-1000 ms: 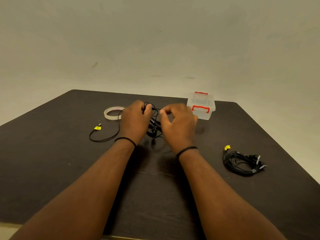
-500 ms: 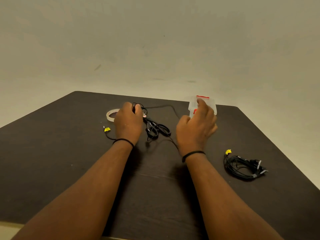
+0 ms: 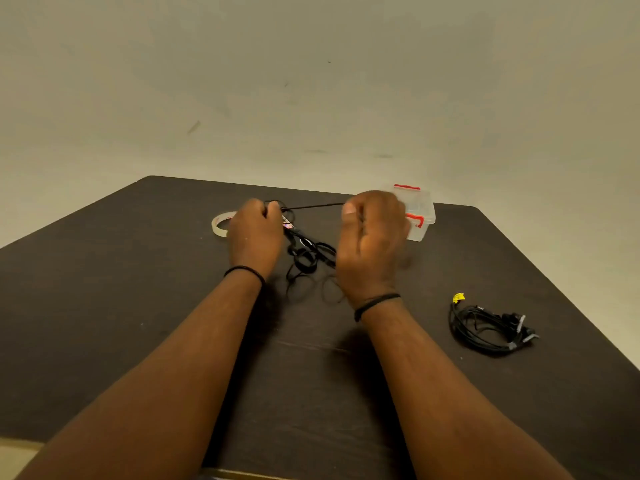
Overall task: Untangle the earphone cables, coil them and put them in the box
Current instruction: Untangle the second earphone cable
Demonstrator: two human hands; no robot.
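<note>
Two hands work above a dark table (image 3: 138, 306): the left hand (image 3: 256, 237) and right hand (image 3: 372, 244) pinch a taut black earphone cable (image 3: 313, 206) between them, its tangle hanging below, a clear box (image 3: 420, 216) just behind the right hand, a second bundle (image 3: 485, 327) lying well right.

- 2 earphone cable bundles: one (image 3: 308, 254) between my hands, one (image 3: 488, 327) lying to my right
- 1 clear box (image 3: 420, 216)
- 1 tape roll (image 3: 221, 225)
- 1 table (image 3: 138, 306)
</note>
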